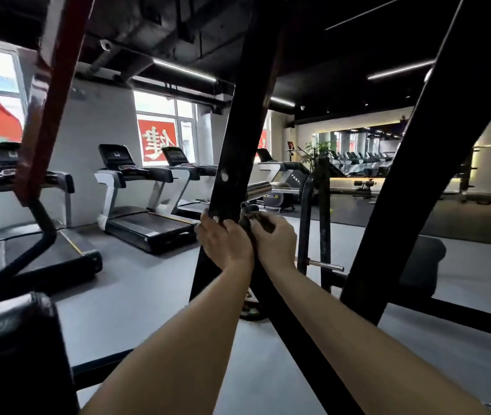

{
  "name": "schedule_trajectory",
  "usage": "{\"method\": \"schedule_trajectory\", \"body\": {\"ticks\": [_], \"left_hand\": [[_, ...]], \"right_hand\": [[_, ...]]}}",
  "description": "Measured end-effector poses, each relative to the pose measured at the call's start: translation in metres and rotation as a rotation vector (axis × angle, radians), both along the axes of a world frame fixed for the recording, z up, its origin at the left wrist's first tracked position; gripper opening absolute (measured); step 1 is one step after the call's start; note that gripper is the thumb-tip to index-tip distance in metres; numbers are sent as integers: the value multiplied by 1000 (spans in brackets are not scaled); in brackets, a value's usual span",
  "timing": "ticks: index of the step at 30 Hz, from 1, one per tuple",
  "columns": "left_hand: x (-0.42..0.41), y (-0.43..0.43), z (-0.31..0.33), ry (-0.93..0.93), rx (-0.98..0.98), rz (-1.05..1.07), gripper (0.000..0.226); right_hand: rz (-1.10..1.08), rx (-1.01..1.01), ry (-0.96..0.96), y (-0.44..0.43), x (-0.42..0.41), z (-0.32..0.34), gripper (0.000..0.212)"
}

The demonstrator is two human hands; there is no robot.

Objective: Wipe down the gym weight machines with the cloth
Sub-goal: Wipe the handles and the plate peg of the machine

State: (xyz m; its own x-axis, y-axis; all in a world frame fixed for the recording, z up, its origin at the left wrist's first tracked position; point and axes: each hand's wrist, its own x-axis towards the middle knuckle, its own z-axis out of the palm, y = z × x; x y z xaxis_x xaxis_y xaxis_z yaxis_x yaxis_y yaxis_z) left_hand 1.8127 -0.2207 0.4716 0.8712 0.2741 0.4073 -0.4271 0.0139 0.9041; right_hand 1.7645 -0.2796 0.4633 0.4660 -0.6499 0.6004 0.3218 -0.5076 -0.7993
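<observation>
A black slanted steel beam of the weight machine rises through the middle of the view. My left hand grips the beam's left edge, fingers curled round it. My right hand sits just right of the beam and holds a dark grey cloth bunched against the beam's right side. Most of the cloth is hidden between my hands and the beam.
A second black beam slants at the right and a red beam at the left. A padded seat sits at bottom left. A plate rack with a chrome peg stands behind my hands. Treadmills line the far wall.
</observation>
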Motion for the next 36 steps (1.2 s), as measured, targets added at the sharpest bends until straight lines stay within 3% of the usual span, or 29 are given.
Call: {"method": "schedule_trajectory", "body": {"ticks": [6, 9, 14, 19, 26, 30, 31, 33, 36], "left_hand": [[46, -11, -20, -27, 51, -122, 59], [54, -16, -31, -102, 65, -104, 71], [54, -19, -37, -124, 56, -84, 73], [54, -20, -37, -130, 53, -109, 75], [43, -3, -30, 15, 119, -104, 63], [3, -15, -2, 33, -25, -44, 51], [-10, -21, 7, -32, -105, -132, 42], [-43, -35, 37, -101, -345, -502, 21], [-80, -48, 80, -121, -435, -966, 20]], "right_hand": [[-42, -209, 99, -6, 42, -12, 24], [-96, -205, 97, -19, 61, -4, 20], [-68, -109, 159, -34, 76, 16, 11], [-153, -201, 134, -26, 80, 7, 7], [-121, -42, 495, -34, 82, 21, 14], [-117, -37, 155, -23, 37, 45, 14], [-94, -35, 76, -23, 19, 54, 12], [-71, -78, -36, -30, -25, 75, 14], [-60, -164, -126, -42, -79, 99, 24]]}}
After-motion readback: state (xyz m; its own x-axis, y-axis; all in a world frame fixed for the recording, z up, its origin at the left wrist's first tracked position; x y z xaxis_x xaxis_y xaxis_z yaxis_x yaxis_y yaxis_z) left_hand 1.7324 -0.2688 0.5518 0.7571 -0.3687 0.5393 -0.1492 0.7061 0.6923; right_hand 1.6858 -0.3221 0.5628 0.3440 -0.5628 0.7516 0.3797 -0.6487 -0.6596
